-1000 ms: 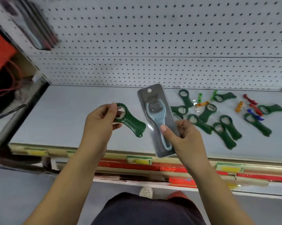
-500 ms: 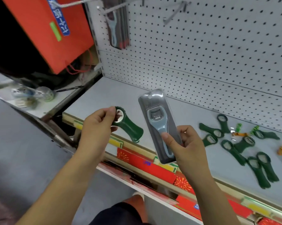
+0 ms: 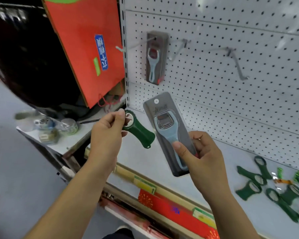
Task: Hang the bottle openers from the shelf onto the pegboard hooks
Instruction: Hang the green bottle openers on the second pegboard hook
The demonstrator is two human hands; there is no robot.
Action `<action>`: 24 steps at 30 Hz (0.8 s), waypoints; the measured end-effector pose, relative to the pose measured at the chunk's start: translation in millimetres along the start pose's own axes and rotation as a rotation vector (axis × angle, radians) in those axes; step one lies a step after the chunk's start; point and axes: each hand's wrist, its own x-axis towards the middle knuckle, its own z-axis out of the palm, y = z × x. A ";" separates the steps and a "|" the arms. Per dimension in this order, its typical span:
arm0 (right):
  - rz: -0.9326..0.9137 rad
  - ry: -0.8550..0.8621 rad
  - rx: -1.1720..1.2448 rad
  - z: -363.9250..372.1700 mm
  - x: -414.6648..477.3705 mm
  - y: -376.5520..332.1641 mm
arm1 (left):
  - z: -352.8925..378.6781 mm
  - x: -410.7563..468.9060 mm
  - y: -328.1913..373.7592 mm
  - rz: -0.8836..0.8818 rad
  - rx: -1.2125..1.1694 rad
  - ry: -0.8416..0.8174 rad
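My left hand (image 3: 107, 131) pinches the ring end of a loose green bottle opener (image 3: 139, 132), held above the shelf's left end. My right hand (image 3: 203, 156) grips the lower part of a packaged blue bottle opener (image 3: 167, 128), card upright with its hang hole at the top. On the pegboard (image 3: 231, 69) above, another packaged opener (image 3: 155, 56) hangs from the leftmost hook. Two bare hooks, a near hook (image 3: 178, 49) and a far hook (image 3: 236, 62), stick out to its right. Several green openers (image 3: 259, 185) lie on the shelf (image 3: 219, 152) at the right.
A red paper bag (image 3: 86, 45) hangs left of the pegboard's upright edge. A lower side ledge at the left carries small jars (image 3: 59, 126). Small coloured items (image 3: 283, 178) lie among the green openers. Red packs sit under the shelf's front lip (image 3: 162, 202).
The view has swung up and left, bringing the hooks and the hanging packaged opener into sight. Both hands keep their openers and have risen toward the pegboard.
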 end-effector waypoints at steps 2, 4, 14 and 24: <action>-0.030 0.011 0.015 27.1 16.4 -12.4 | -15.7 26.7 8.4 0.060 0.017 -0.001; -0.084 0.025 0.026 52.7 31.6 -23.4 | -30.7 52.9 16.7 0.124 0.018 0.010; -0.142 0.185 0.098 129.1 75.9 -37.6 | -53.5 136.2 36.9 0.135 -0.025 -0.144; -0.104 0.277 0.031 139.4 107.2 -26.8 | -59.1 146.6 48.9 0.173 -0.057 -0.251</action>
